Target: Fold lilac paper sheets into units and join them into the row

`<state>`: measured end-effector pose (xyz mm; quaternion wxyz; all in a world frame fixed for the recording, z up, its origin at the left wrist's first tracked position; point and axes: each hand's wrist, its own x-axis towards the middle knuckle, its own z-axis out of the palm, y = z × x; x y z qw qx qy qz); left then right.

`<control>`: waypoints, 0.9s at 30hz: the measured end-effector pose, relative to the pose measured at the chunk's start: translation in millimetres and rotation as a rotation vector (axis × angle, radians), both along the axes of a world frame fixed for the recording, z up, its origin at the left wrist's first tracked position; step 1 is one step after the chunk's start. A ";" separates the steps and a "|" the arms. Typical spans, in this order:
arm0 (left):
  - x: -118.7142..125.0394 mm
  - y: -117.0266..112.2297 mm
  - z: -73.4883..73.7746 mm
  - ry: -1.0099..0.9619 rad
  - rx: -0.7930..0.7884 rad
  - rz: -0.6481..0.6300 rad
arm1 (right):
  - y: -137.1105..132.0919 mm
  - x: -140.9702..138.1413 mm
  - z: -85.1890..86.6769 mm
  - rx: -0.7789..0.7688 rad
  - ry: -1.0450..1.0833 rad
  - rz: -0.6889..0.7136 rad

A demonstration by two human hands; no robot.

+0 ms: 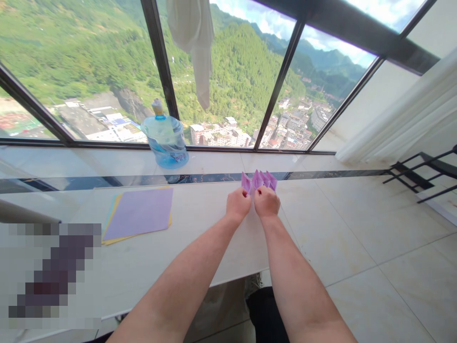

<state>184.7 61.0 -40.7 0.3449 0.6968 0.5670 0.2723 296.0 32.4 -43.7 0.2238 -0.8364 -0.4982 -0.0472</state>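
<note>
Both fists hold a folded purple paper (264, 179) over the far right part of the white table, close together with a small gap between them. Several pointed pleats stick up beyond my knuckles. My left hand (238, 205) is closed round the paper's left end, where a single point shows. Just beside it, my right hand (267, 202) grips the right portion, below a row of points. The lower part of the paper is hidden inside my fingers. To the left, a stack of coloured sheets (141, 214) lies flat, purple on top with yellow and pale blue edges showing.
The white table (200, 228) ends close to my right forearm, with tiled floor (357, 224) beyond. A blue water jug (166, 143) stands by the window behind the table. At the far right is a black metal rack (424, 171) near a white curtain (400, 109). The lower left is pixelated.
</note>
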 end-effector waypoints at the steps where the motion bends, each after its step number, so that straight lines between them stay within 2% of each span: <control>1: 1.3 0.6 -0.5 -0.003 -0.001 0.001 | -0.1 0.0 0.8 -0.009 -0.003 -0.014; 14: 8.8 1.0 1.8 0.030 -0.001 -0.043 | -0.1 2.2 1.2 -0.011 -0.030 -0.053; 27: 6.6 -1.0 3.1 -0.041 -0.045 -0.003 | -0.7 1.5 2.2 0.039 0.027 -0.066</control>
